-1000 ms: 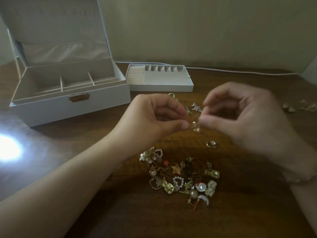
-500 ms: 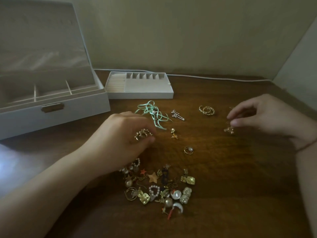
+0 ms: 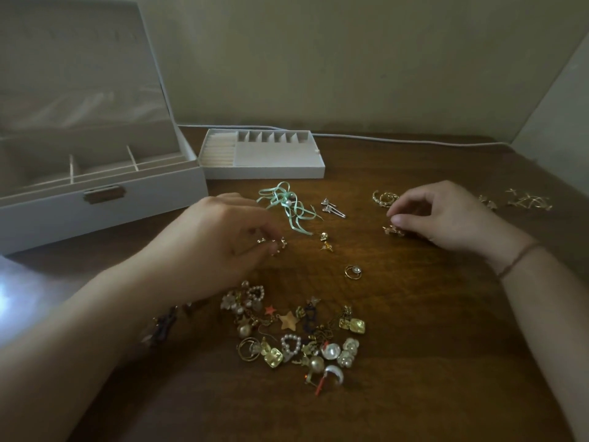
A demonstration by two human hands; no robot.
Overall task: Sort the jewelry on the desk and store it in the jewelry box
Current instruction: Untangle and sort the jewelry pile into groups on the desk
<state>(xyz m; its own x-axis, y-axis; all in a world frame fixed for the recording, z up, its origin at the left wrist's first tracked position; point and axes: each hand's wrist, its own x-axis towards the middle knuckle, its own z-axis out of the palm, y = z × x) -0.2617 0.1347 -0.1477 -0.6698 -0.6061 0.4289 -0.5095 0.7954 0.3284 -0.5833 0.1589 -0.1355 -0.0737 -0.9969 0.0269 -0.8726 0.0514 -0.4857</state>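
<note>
Dozens of small pieces of jewelry lie loose on the wooden desk, most in a tangled heap in the near middle, with a few sets already laid apart farther back: a mint ribbon piece, a pair of silver studs, two small gold studs, a lone ring with a stone, gold hoops and a scatter of thin gold pieces at the far right.

The risk here is mixing or losing what has been sorted. The heap is interlocked, so lifting one hook could drag neighbours along, and the left forearm passes right over the heap's left edge, where a sweep could scatter pieces. The small studs could also roll or be nudged out of their pairs.

The left hand hangs over the desk left of the gold studs, fingers curled, tips pinching a small gold earring. The right hand rests near the hoops, its thumb and forefinger drawn close over a small gold charm on the desk; whether it holds the charm or only touches it cannot be told.

The open jewelry box stands at the far left, its removable tray beside it to the right; no jewelry shows in either.
</note>
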